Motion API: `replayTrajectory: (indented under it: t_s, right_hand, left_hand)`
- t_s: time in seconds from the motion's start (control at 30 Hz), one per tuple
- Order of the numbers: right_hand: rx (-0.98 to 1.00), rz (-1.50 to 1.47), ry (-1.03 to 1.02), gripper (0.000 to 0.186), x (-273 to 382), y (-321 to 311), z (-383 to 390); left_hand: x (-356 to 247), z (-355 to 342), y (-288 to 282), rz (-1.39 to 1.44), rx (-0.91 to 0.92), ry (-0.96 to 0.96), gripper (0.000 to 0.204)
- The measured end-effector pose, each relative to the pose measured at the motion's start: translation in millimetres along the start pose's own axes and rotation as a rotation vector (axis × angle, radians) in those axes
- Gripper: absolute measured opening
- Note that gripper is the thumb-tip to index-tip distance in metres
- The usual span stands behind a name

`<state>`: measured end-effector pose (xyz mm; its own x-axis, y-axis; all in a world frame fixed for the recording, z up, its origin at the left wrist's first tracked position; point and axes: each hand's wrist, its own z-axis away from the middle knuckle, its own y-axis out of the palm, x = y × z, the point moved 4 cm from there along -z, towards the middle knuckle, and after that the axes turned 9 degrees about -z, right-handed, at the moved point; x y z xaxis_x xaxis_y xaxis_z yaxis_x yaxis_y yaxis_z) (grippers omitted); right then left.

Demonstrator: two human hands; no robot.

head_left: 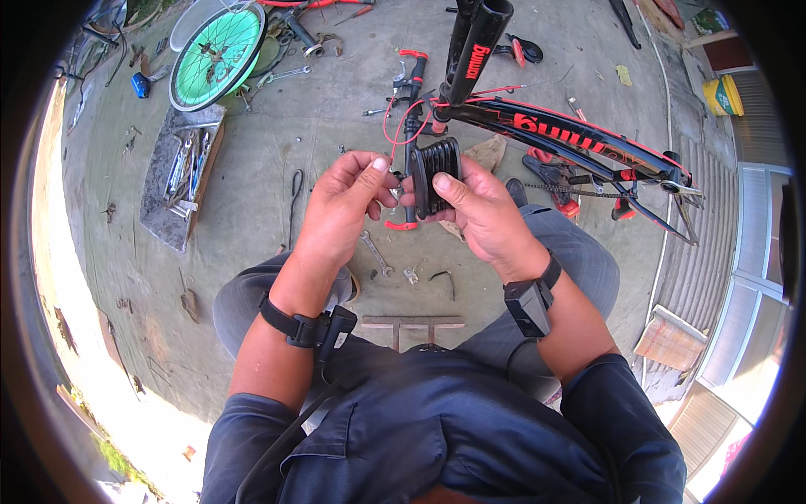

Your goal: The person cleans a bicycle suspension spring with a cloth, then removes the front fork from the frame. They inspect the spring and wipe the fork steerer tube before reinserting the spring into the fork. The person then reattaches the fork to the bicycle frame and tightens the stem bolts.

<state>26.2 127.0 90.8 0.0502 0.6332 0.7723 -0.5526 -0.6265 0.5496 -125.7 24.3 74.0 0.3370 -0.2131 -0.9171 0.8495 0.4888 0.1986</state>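
Note:
My right hand [483, 206] grips a black ribbed object [438, 176] with several parallel curved ridges and a flat side plate; whether it is a coil or a folding tool I cannot tell. Its thumb presses on the ridges. Just left of it, my left hand [348, 197] is closed, thumb against forefinger. What those fingers hold, if anything, is too small to make out. Below and beyond both hands, a black handlebar [413, 97] with red ends lies on the ground, red cables [393, 126] looping from it. The hands hide part of the bar.
A black bicycle frame [579, 139] with red lettering lies to the right. Far left are a green-disc wheel [220, 57] and a metal tray [159, 214] of wrenches. A wrench [376, 254] and small parts lie between my feet. A yellow bucket [722, 97] stands far right.

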Motion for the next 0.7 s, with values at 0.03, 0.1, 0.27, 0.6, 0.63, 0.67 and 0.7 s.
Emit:
replayTrajectory:
  t_s: [0.03,0.1,0.27,0.6,0.63,0.67,0.7]
  right_hand:
    - [-0.011,-0.006,0.014,0.040,-0.3,-0.6,0.0]
    - [-0.013,-0.027,0.028,0.040,-0.7,-0.8,-0.2]
    - [0.005,-0.071,0.016,0.040,0.5,-0.9,0.3]
    - [-0.042,0.005,0.029,0.041,0.0,-1.1,-0.6]
    - [-0.041,0.001,0.029,0.041,-0.1,-0.7,-0.5]
    - [-0.039,-0.003,0.030,0.041,0.0,-0.5,-0.4]
    - [-0.039,-0.008,0.030,0.041,0.0,-0.2,0.0]
  left_hand:
    - [-0.2,0.0,-0.1,0.002,0.004,0.000,0.027]
    - [-0.5,0.2,-0.2,0.004,0.005,0.000,0.027]
    - [-0.5,0.7,-0.1,0.004,-0.002,-0.002,0.027]
    - [1.0,0.2,0.6,-0.004,-0.010,0.001,0.027]
    - [1.4,0.2,0.5,-0.005,-0.012,0.001,0.027]
    - [1.5,0.2,0.5,-0.006,-0.012,0.003,0.027]
    - [1.5,0.4,0.4,-0.008,-0.008,0.001,0.027]
